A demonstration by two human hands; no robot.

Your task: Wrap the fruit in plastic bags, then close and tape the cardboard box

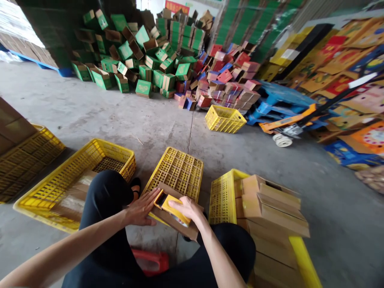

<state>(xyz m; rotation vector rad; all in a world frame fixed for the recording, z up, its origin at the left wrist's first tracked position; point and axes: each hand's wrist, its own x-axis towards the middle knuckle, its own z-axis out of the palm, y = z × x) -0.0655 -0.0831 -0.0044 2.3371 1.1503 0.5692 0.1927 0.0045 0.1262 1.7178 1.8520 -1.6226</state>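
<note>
A brown cardboard box (pixel 189 231) lies across the near end of an upturned yellow crate (pixel 180 168), between my knees. My right hand (pixel 187 209) is closed around a yellow tape dispenser (pixel 166 203), which rests on or just over the top of the box; whether it touches cannot be made out. At the box's left end, my left hand (pixel 140 209) lies flat with its fingers stretched out, the tips close to the front of the dispenser. The palm side of both hands is hidden.
On my left, a yellow crate (pixel 120 150) holds flat taped cartons (pixel 72 200). Folded cartons (pixel 273 208) fill the crate (pixel 222 200) on my right. A red stool (pixel 156 262) shows below me. Farther off stand a yellow basket (pixel 225 120), a pallet jack (pixel 288 122) and heaped boxes (pixel 144 88).
</note>
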